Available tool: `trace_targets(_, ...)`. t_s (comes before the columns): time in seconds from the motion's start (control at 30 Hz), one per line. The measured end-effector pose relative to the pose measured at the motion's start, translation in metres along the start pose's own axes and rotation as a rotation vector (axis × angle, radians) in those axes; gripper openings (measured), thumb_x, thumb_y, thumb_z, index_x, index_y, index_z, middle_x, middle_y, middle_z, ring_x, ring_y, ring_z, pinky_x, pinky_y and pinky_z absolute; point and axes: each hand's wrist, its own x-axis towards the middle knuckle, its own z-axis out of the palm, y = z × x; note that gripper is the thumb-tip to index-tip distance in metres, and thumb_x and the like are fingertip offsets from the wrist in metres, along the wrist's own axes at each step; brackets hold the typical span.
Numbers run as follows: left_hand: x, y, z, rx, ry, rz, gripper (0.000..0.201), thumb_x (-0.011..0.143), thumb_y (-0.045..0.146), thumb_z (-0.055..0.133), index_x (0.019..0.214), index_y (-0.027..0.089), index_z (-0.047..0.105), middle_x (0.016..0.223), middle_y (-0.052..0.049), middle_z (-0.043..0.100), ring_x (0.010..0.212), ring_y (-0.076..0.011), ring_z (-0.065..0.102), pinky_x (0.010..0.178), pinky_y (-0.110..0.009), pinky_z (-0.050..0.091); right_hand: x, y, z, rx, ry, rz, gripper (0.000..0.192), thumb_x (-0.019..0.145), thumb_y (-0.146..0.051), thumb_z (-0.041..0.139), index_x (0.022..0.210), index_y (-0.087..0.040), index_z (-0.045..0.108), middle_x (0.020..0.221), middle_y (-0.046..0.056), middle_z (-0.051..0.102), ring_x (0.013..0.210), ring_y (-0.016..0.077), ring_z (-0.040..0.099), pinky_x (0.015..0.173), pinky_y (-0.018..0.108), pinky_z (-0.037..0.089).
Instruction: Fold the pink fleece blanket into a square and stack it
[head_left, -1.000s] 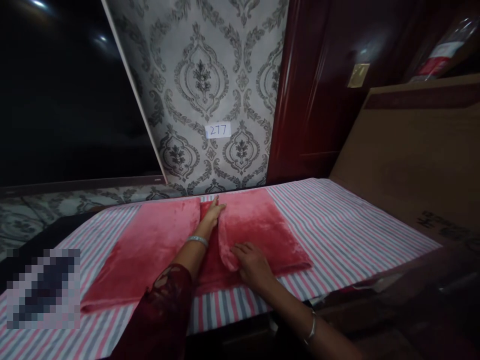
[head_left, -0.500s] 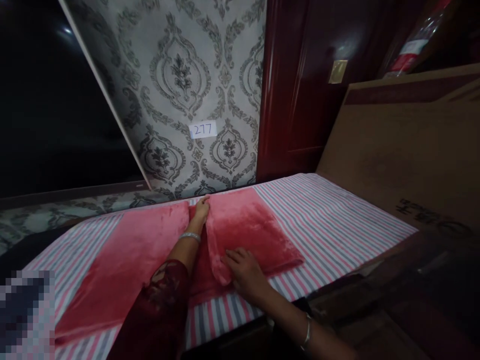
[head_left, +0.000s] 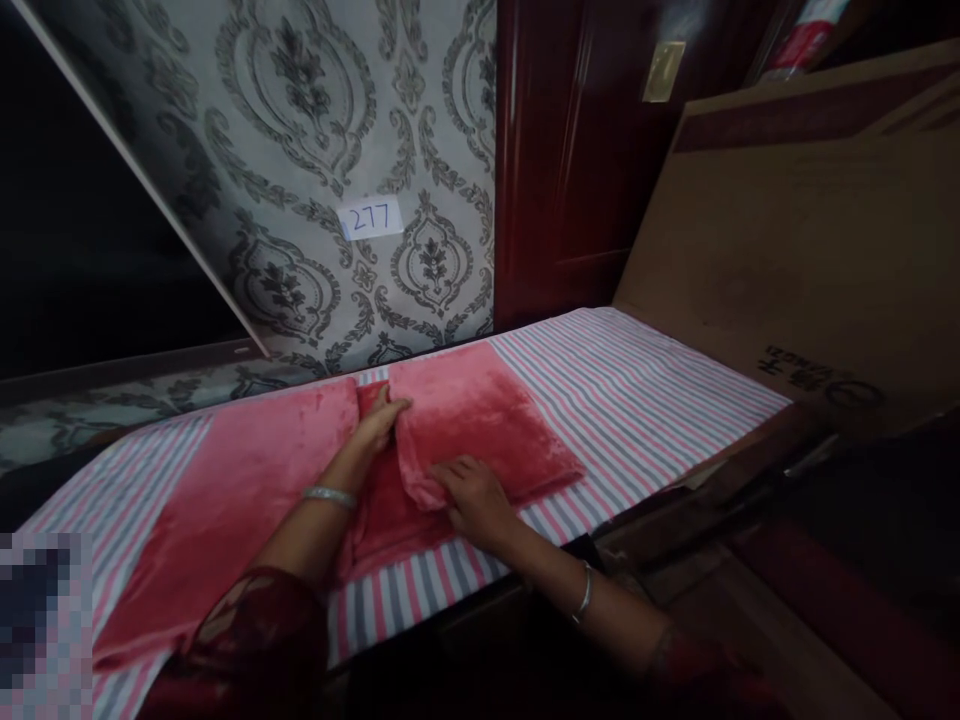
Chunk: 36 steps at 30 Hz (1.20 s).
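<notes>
A pinkish-red plush blanket [head_left: 255, 470] lies on a striped sheet, its left and right sides folded in towards the middle. Between the two folds a darker red strip shows. My left hand [head_left: 381, 418] is at the far part of the right fold's inner edge, its thumb and fingers closed on the cloth. At the near corner of that same fold [head_left: 480, 420], my right hand [head_left: 476, 500] has its fingers curled over the bunched edge. The thumb of my right hand is mostly hidden.
The striped sheet [head_left: 630, 390] covers the long surface under the blanket. A patterned wall [head_left: 420, 130] with a paper label [head_left: 371, 217] rises behind. A dark screen [head_left: 97, 220] stands at left, and a large cardboard box [head_left: 810, 240] at right with a bottle [head_left: 802, 45] behind it.
The view has shifted, so the scene sits further left and higher. My left hand has slid slightly nearer along the fold's edge. My right hand stays at the near corner.
</notes>
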Motion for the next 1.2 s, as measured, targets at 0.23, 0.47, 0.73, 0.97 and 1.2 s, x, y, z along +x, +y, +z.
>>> trace_targets(0.23, -0.079, -0.023, -0.011, -0.149, -0.165, -0.104, 0.113, 0.065, 0.003, 0.081, 0.160, 0.032, 0.027, 0.133, -0.008, 0.067, 0.104, -0.0230, 0.071, 0.084, -0.028, 0.061, -0.011, 0.008, -0.004, -0.031, 0.076, -0.005, 0.066, 0.077, -0.008, 0.060, 0.143, -0.019, 0.054, 0.137, 0.012, 0.062, 0.125, 0.0276, 0.050, 0.109, 0.046, 0.036)
trace_targets(0.47, -0.092, 0.001, -0.002, -0.163, -0.128, -0.202, 0.103, 0.070, 0.000, 0.064, 0.160, 0.033, 0.026, 0.117, -0.007, 0.073, 0.081, -0.0181, 0.074, 0.073, -0.028, 0.061, -0.050, 0.071, -0.036, -0.306, 0.260, 0.140, 0.077, 0.072, -0.007, 0.058, 0.148, -0.013, 0.048, 0.150, 0.016, 0.050, 0.136, 0.0331, 0.039, 0.115, 0.055, 0.024)
trace_targets(0.73, -0.096, -0.002, -0.005, -0.124, -0.085, -0.170, 0.110, 0.062, -0.004, 0.061, 0.160, 0.029, 0.026, 0.122, -0.009, 0.071, 0.064, -0.0120, 0.067, 0.056, -0.021, 0.055, -0.060, 0.123, -0.048, -0.206, 0.471, 0.336, 0.062, 0.079, -0.009, 0.047, 0.141, -0.011, 0.055, 0.133, 0.015, 0.064, 0.116, 0.0285, 0.058, 0.101, 0.044, 0.047)
trace_targets(0.97, -0.097, -0.024, -0.018, -0.139, -0.120, -0.112, 0.109, 0.059, -0.003, 0.063, 0.159, 0.030, 0.031, 0.144, -0.009, 0.060, 0.079, -0.0137, 0.070, 0.065, -0.021, 0.057, -0.065, 0.133, -0.039, -0.096, 0.495, 0.369, 0.055, 0.077, -0.015, 0.047, 0.128, -0.016, 0.066, 0.120, 0.010, 0.073, 0.107, 0.0262, 0.067, 0.095, 0.038, 0.052)
trace_targets(1.2, -0.097, -0.026, -0.015, -0.052, -0.096, -0.081, 0.111, 0.061, -0.002, 0.067, 0.160, 0.031, 0.028, 0.143, -0.008, 0.061, 0.098, -0.0199, 0.072, 0.073, -0.023, 0.058, -0.065, 0.127, -0.040, -0.025, 0.553, 0.290, 0.069, 0.073, -0.006, 0.043, 0.138, -0.022, 0.061, 0.131, 0.005, 0.069, 0.121, 0.0233, 0.063, 0.105, 0.041, 0.051)
